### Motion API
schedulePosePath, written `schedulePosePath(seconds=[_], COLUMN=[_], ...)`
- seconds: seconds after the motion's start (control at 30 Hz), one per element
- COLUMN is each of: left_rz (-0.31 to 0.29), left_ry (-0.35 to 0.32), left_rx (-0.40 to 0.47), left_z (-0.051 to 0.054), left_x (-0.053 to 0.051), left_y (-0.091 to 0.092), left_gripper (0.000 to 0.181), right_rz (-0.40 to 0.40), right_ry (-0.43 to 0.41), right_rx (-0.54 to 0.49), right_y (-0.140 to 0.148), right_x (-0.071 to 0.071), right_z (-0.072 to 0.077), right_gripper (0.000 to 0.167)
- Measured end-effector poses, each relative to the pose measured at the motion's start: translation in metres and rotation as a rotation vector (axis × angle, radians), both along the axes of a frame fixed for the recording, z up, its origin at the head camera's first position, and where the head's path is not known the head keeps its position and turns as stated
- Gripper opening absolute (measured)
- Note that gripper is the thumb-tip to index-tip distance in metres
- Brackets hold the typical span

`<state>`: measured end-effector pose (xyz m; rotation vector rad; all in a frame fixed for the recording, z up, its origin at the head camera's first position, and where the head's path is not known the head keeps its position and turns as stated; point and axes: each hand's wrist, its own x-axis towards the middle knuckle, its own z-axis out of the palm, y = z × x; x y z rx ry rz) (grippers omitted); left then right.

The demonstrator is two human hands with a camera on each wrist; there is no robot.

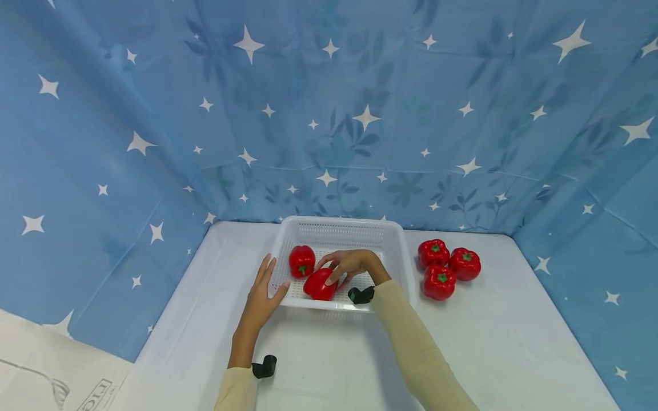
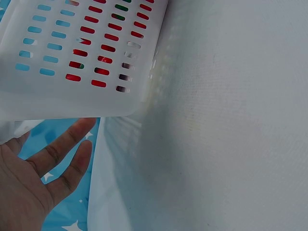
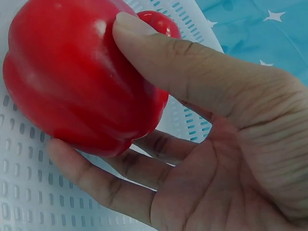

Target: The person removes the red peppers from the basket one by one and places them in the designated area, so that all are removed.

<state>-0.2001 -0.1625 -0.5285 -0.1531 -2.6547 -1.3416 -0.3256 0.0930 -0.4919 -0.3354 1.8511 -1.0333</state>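
Observation:
In a white perforated plastic basket (image 1: 339, 305), my right hand (image 1: 352, 262) holds a red bell pepper (image 1: 320, 284). The right wrist view shows the thumb on one side of this pepper (image 3: 72, 72) and the other fingers round its far side and underneath. A second red bell pepper (image 1: 301, 261) lies in the basket, left of the held one, its green stem turned to the front. My left hand (image 1: 262, 299) is at the basket's left front corner, fingers extended. In the left wrist view, the fingers are spread beside the basket wall (image 2: 72, 103); contact is hard to tell.
Right of the basket, a cluster of three red bell peppers (image 1: 439, 281) stands on the white table (image 1: 319, 354). A blue curtain (image 1: 329, 142) with white stars hangs behind the table and along both sides. Printed cream cloth (image 1: 56, 365) shows at lower left.

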Motion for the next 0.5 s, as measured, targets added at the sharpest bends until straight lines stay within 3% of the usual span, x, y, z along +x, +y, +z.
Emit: schedulePosePath(seconds=[0.23,0.5], left_rz=[0.005,0.007], left_ry=[-0.001,-0.007], left_rx=[-0.01,-0.006], left_z=[-0.0003,-0.0006], left_x=[-0.0004,-0.0006], left_y=[-0.0004,-0.0003], left_gripper=[0.074,0.075], right_rz=[-0.012,-0.048], right_ry=[-0.055,-0.037], right_rx=[-0.021,-0.061], right_y=[0.0006,0.002], right_x=[0.0005,-0.002], right_z=[0.0011,-0.001], right_gripper=[0.049,0.039])
